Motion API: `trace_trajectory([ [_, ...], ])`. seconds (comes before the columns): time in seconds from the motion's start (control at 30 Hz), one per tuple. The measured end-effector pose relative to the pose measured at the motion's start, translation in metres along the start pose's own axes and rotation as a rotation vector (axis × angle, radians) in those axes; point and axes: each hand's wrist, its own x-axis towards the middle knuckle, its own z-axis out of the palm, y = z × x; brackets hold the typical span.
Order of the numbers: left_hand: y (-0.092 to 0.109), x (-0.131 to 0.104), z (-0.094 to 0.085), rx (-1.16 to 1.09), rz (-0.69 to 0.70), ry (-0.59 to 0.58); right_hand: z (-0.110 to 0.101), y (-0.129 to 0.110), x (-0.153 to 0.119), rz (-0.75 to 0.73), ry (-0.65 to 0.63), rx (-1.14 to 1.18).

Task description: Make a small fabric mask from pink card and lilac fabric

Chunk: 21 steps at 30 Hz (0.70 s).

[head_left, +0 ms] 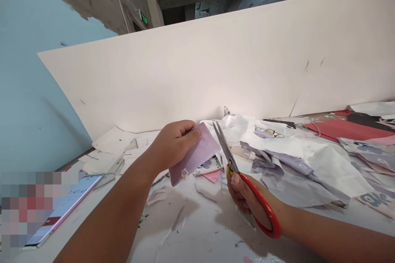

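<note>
My left hand [174,144] pinches a piece of lilac fabric [197,154] between thumb and fingers, holding it above the table. A small pale flower shows near the fabric's lower edge. My right hand [243,195] is wrapped round a pair of scissors [226,148] with red handles, and a yellow part shows near the pivot. The blades point up and to the left, slightly apart at the tips. They are just right of the fabric's right corner; whether they touch it I cannot tell.
White and lilac cloth pieces [277,152] lie heaped at the right, with red fabric [348,129] behind. Paper pieces [108,148] are at the back left. A phone [68,209] lies at the left. A tall white board [216,65] stands behind the table [191,234].
</note>
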Motion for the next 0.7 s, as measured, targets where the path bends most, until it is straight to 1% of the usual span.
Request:
trace_trajectory([
  [0.1, -0.001, 0.001, 0.002, -0.008, -0.021, -0.105, -0.001, 0.002, 0.003, 0.010, -0.012, 0.123],
  [0.2, -0.002, 0.001, 0.005, 0.027, -0.030, -0.200, -0.003, 0.004, 0.005, -0.019, -0.047, 0.211],
  [0.3, -0.003, 0.001, 0.009, 0.061, -0.022, -0.302, -0.006, 0.009, 0.008, -0.023, -0.031, 0.276],
  [0.37, -0.004, 0.001, 0.012, 0.048, -0.011, -0.341, -0.008, 0.014, 0.010, -0.004, -0.018, 0.340],
  [0.5, -0.003, 0.000, 0.018, -0.036, 0.034, -0.316, -0.014, 0.015, 0.019, 0.073, -0.028, 0.469],
  [0.63, 0.000, -0.001, 0.030, -0.168, 0.188, -0.278, -0.019, 0.008, 0.026, 0.149, -0.056, 0.533],
  [0.7, -0.001, -0.002, 0.036, -0.221, 0.256, -0.297, -0.022, 0.006, 0.026, 0.168, -0.088, 0.545],
])
